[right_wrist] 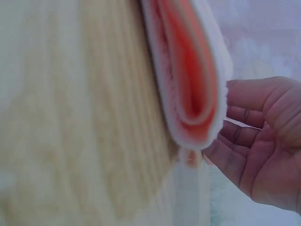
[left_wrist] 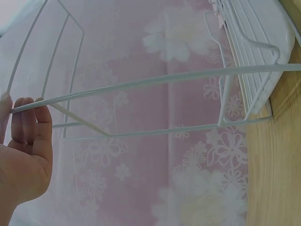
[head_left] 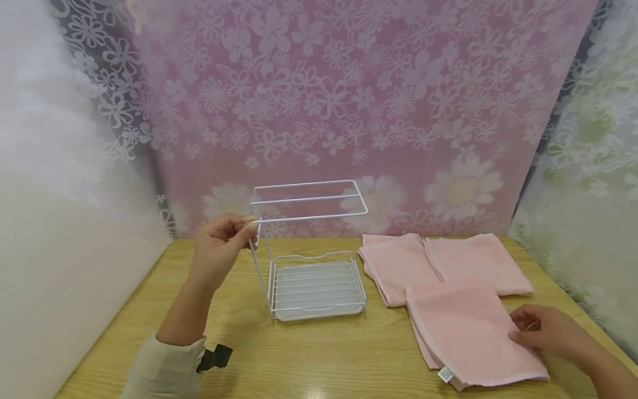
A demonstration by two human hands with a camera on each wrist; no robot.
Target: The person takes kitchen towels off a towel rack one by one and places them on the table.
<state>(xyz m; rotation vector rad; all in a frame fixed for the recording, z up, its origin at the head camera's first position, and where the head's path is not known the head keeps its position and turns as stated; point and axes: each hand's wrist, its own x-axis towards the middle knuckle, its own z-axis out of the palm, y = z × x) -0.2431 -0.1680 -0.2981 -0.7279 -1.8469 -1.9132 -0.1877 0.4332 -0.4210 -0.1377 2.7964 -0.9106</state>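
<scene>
My left hand [head_left: 219, 246] pinches the upper left corner of a white wire rack [head_left: 311, 218] between thumb and fingers. The rack stands upright on the table, with a slatted base and a pale tray [head_left: 316, 291] under the slats. In the left wrist view, the fingers [left_wrist: 30, 125] curl at the end of a long wire upright. My right hand [head_left: 553, 335] is at the right edge of the nearest folded pink towel [head_left: 463, 332], fingertips touching it. The right wrist view shows the towel's layered fold [right_wrist: 193, 94] beside the loosely bent fingers [right_wrist: 230, 157].
Two more folded pink towels [head_left: 399, 266] [head_left: 478, 260] lie behind the nearest one, overlapping. A white tag [head_left: 445, 374] sticks out of the front towel. The wooden table [head_left: 319, 360] is bounded by a floral pink backdrop [head_left: 339, 111] and pale side panels.
</scene>
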